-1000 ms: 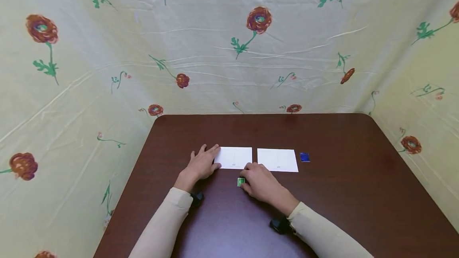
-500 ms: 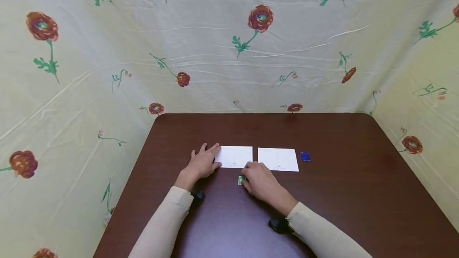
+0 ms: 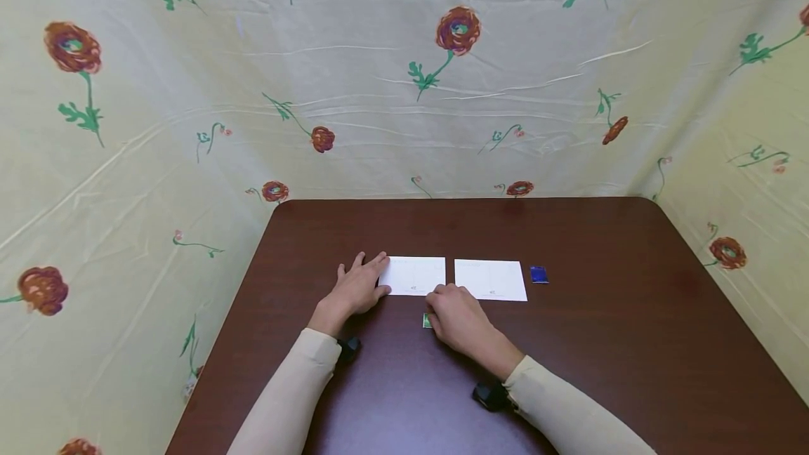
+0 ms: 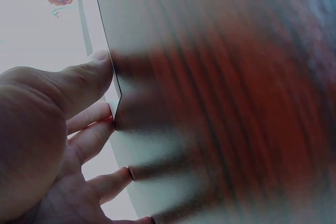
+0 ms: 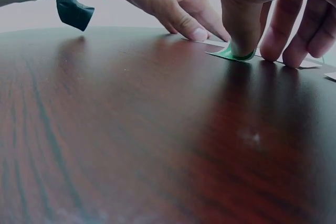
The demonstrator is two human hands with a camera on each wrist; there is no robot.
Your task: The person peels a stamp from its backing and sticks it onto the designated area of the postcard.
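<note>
My left hand [image 3: 352,290] rests with spread fingers on the left end of a white postcard [image 3: 414,274] that lies flat on the table. In the left wrist view, the thumb [image 4: 86,80] is at the card's corner. Just below that card's lower right corner, my right hand [image 3: 461,316] has its fingers curled downward. Its thumb presses a small green postage stamp [image 3: 426,321] with a white border, partly hidden under the hand. The right wrist view shows the stamp [image 5: 224,53] bending up around the thumb tip, close to the index finger.
A second white postcard [image 3: 489,279] lies to the right of the first, a narrow gap between them. Beyond it is a small blue square [image 3: 538,274]. The dark brown table [image 3: 600,343] is enclosed by a flowered curtain [image 3: 366,55].
The right thumb has moved over the green stamp, covering more of it, and the stamp sits slightly further right. The left hand stays in place on the postcard.
</note>
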